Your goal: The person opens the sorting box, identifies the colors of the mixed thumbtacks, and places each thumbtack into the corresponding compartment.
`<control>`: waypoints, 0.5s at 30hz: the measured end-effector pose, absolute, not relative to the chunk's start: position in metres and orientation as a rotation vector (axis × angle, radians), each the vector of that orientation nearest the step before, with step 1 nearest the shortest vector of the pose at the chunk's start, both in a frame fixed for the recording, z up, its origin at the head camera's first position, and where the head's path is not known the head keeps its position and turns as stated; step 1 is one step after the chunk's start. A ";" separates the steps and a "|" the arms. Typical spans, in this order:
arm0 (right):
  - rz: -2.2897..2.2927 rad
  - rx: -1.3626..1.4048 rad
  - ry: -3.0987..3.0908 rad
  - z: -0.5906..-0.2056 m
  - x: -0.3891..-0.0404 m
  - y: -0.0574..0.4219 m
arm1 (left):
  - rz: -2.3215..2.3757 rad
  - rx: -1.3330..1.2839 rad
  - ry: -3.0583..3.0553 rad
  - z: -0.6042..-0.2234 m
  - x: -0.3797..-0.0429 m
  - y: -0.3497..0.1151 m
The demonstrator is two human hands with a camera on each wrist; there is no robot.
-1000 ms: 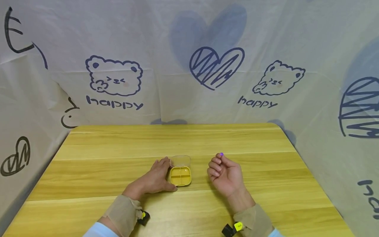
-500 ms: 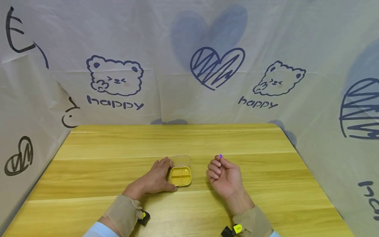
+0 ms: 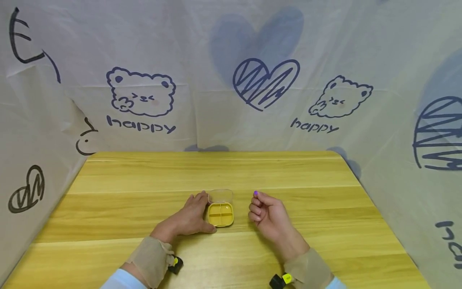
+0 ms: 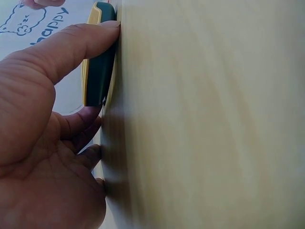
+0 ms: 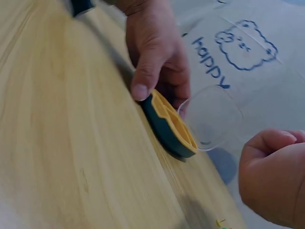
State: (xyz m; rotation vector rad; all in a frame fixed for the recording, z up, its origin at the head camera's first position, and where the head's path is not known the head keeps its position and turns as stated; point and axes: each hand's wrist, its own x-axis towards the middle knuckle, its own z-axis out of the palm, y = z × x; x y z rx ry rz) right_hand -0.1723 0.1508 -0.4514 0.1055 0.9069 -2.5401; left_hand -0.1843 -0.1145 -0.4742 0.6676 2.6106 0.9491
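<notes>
A small yellow pill box (image 3: 221,220) with a dark green base (image 5: 162,130) lies on the table, its four-sided tray split by crossed dividers. The clear lid (image 3: 220,196) stands raised at its far side. My left hand (image 3: 188,218) holds the box from the left, thumb at the near corner and fingers at the far side. The thumb (image 4: 81,44) presses along the box's side in the left wrist view. To the right of the box, my right hand (image 3: 272,220) pinches a tiny purple pill (image 3: 256,193) between thumb and forefinger; in the right wrist view the pill is hidden.
The wood-grain table (image 3: 119,172) reaches back to a white cloth wall (image 3: 216,116) with drawn bears and hearts. Tiny yellow and green specks (image 5: 220,223) show at the bottom edge of the right wrist view. Black wrist cameras (image 3: 175,265) sit on both wrists.
My right hand has moved left toward the pill box with the purple pill pinched in it. My left hand and the box have stayed in place.
</notes>
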 end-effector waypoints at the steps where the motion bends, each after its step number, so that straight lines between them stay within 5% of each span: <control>1: -2.507 0.113 1.005 -0.451 -0.172 0.148 | 0.946 0.667 2.610 -0.474 -0.184 -0.114; 15: -1.970 -0.059 2.042 -0.453 -0.181 0.112 | 0.929 0.673 2.666 -0.477 -0.187 -0.110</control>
